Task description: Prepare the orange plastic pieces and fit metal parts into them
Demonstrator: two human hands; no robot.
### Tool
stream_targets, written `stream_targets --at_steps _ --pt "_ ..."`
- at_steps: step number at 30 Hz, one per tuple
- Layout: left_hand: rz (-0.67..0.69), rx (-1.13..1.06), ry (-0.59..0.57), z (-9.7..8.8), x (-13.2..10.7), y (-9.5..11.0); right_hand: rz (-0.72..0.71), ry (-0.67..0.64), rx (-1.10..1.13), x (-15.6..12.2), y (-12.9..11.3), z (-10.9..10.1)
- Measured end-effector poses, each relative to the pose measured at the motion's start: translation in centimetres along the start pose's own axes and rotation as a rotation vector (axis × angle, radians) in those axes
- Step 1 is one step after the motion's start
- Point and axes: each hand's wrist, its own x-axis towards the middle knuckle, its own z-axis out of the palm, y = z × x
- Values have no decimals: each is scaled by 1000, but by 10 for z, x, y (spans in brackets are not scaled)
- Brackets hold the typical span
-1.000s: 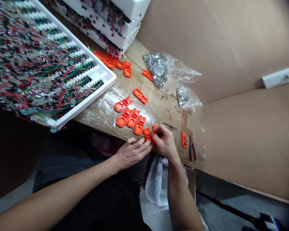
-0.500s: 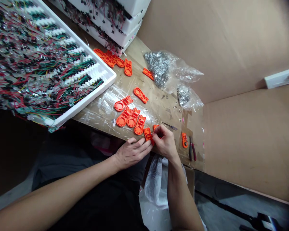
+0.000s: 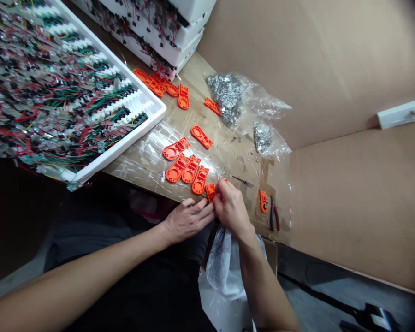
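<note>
Fingers of the left hand (image 3: pixel 203 211) are extended and held close together, their tips just beside the near edge of a small orange plastic piece (image 3: pixel 210 192), while that piece is pinched in a narrow grip by the fingers of the right hand (image 3: pixel 223 188); whether a second orange sliver (image 3: pixel 224 180) behind the right hand belongs to the same piece cannot be told. The gap between the hands has been narrowed, with the right hand drawn in toward the left and the piece held just above the near edge of the bench (image 3: pixel 224 161). At far left, a white foam tray (image 3: pixel 124 147) is packed with red, green and black wire bundles (image 3: pixel 55 101), and stacked foam trays (image 3: pixel 190 11) are seen beyond it. Right of the tray, orange plastic pieces (image 3: pixel 190 169) are laid across clear tape on the cardboard-topped bench, with a cluster (image 3: pixel 155 83) at the far end. A white plastic bag (image 3: pixel 224 272) hangs below the hands. Farther right are clear bags of metal parts (image 3: pixel 227 97), a small screwdriver (image 3: pixel 242 181), another orange piece (image 3: pixel 263 201) and red-handled pliers (image 3: pixel 274 214), set against a cardboard wall (image 3: pixel 332 69) carrying a white power strip (image 3: pixel 403 113).
</note>
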Motion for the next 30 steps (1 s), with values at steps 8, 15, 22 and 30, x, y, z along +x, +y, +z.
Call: stream_targets --at_steps 8,15,22,30 --pt "2 3 -46 0 -2 0 119 -105 78 -2 14 -13" --pt "5 -30 -38 -1 -1 0 -12 -18 -203 -4 5 4" --pt "14 -37 -46 -5 0 -1 -38 -97 -208 0 -1 -5" --pt "6 2 -81 -8 0 -1 187 -301 325 17 31 -23"
